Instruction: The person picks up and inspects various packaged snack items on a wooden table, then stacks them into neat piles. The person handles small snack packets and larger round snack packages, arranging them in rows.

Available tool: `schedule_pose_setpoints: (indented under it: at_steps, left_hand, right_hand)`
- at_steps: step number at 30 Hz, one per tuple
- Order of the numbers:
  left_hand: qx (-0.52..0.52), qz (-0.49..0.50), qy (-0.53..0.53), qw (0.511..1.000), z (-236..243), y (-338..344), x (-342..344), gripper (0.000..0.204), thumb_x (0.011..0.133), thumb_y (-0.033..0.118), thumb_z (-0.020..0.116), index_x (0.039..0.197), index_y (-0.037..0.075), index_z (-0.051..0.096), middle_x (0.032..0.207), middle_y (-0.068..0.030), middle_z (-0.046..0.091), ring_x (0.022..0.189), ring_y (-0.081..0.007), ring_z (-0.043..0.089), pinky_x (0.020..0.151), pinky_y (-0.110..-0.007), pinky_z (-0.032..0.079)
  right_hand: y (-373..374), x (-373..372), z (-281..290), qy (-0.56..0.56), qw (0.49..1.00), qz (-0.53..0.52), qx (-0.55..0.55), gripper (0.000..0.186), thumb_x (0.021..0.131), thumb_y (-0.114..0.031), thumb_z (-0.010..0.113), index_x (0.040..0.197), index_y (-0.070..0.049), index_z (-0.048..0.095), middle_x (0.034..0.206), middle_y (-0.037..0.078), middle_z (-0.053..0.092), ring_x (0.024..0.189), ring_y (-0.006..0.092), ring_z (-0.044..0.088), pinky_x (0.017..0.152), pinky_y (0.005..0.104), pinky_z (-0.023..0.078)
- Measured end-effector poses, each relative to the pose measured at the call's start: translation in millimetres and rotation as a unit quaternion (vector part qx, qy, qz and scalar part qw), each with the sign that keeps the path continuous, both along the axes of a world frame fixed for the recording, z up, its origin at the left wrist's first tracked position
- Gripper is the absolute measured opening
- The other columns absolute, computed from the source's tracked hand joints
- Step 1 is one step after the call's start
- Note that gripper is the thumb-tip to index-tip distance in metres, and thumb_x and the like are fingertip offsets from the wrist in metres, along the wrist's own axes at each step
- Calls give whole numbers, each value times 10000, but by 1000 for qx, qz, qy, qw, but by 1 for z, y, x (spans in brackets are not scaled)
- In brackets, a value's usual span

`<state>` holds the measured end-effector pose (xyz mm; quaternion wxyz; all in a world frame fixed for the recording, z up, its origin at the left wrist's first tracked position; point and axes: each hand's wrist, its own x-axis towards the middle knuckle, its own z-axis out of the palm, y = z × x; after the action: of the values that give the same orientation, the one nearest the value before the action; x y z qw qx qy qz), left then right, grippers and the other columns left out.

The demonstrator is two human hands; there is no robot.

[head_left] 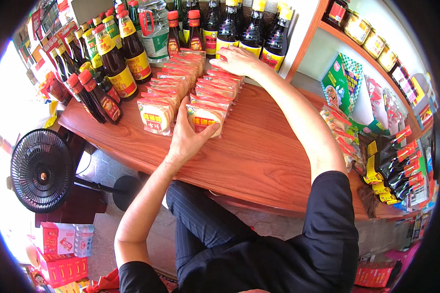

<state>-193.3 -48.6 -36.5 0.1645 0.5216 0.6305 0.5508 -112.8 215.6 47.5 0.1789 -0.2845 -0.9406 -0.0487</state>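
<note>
Packets of round crackers stand in a row on the table, left of its middle, stretching toward its far edge. The left hand touches the front packet, grip wide, thumb across its front, fingers along its left side. The right hand lies over the row's far end; whether its grip holds a packet, I cannot tell. A second row stands just left. Dark bottles crowd the far edge and left corner; a green box sits near the right end.
</note>
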Motion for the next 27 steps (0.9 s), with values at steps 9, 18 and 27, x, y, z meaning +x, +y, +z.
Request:
schedule_pose_setpoints:
  at_steps: [9,18,27]
  left_hand:
    - [-35,-171,-127,976,13,22,-18,1281,651,217,942,1545,-7,53,1433,-188,451,1324,-240,458,1110,-377,398]
    - [-9,-147,-46,988,4,16,105,1232,632,247,918,1520,-43,115,1394,-222,463,1303,-277,477,1109,-392,395]
    - [-12,-188,0,982,11,37,215,1240,618,350,921,1498,-90,165,1445,-297,382,1381,-381,382,1165,-418,314]
  right_hand:
    - [-7,-4,12,-123,975,85,-165,782,865,-779,465,1173,-90,671,1227,175,657,1153,319,619,967,455,480]
    - [-16,104,29,-201,950,45,-234,644,862,-705,579,1067,-108,702,1037,132,693,986,260,650,824,406,504]
    - [-20,239,43,-186,952,-51,-238,537,872,-614,634,855,-79,675,830,81,669,812,216,631,735,384,480]
